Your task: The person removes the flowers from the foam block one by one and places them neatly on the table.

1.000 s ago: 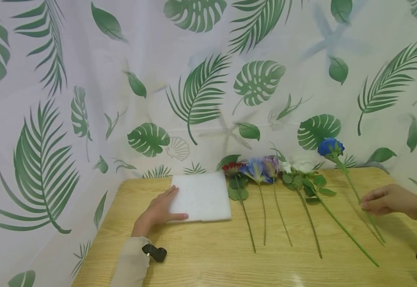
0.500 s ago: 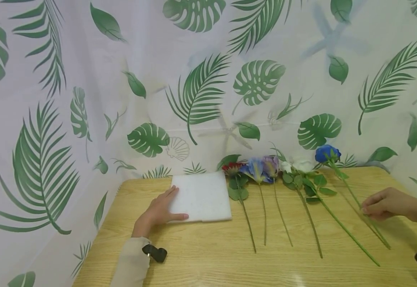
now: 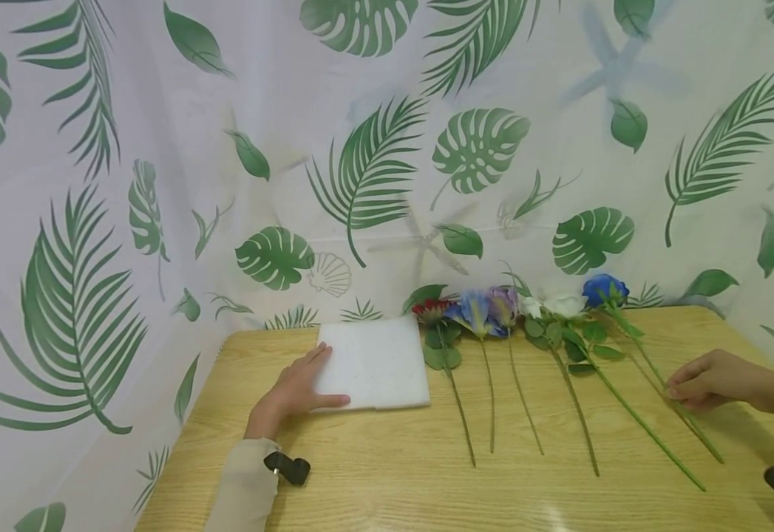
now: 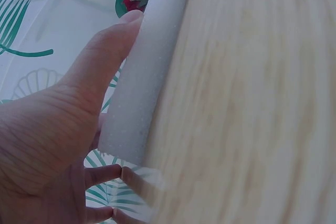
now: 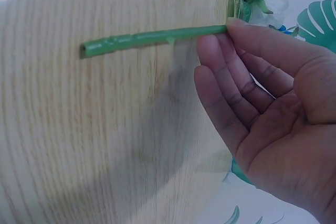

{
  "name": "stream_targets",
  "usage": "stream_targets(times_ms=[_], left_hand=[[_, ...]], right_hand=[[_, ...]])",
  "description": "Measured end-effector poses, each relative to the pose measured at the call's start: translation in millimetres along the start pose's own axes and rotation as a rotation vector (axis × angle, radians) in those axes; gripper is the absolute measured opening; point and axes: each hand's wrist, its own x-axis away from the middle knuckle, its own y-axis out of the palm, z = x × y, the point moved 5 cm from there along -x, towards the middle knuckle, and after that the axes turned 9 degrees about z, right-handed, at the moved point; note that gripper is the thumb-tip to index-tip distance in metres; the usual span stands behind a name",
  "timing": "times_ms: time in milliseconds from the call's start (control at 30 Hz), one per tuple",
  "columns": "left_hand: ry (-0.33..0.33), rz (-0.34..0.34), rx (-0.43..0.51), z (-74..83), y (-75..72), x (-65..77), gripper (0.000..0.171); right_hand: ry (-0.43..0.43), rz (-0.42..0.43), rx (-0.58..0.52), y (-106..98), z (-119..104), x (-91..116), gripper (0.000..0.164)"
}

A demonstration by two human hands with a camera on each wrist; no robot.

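Observation:
My left hand (image 3: 300,386) rests with spread, fairly straight fingers against the left side of a white foam block (image 3: 376,366). Its thumb lies along the block's near edge, seen closer in the left wrist view, where the foam (image 4: 144,72) has a speckled face. Over on the right, my right hand (image 3: 709,380) pinches the green stem of a blue rose (image 3: 605,290) between thumb and fingertips. The right wrist view shows the cut end of that stem (image 5: 152,37) sticking out beyond the fingertips, over the wood. The rose's bloom is at the table's far edge.
Left of the blue rose lie a white rose (image 3: 562,304), a purple flower (image 3: 503,307), a blue iris-like flower (image 3: 476,314) and a red flower (image 3: 432,310), stems toward me. Behind the wooden table (image 3: 387,473) hangs a leaf-print curtain (image 3: 387,148).
The blue rose's bloom has come down and a little left, toward the white rose, and its stem end has shifted slightly right and nearer. The left hand and foam block stay in place.

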Motion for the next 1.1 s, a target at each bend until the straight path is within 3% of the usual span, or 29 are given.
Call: stream_targets(times_ms=[1100], left_hand=[[-0.007,-0.009,-0.007,1.6,-1.0,1.8,0.108]], right_hand=[[0.006,-0.087,-0.015,10.8,1.6,1.0,0.028]])
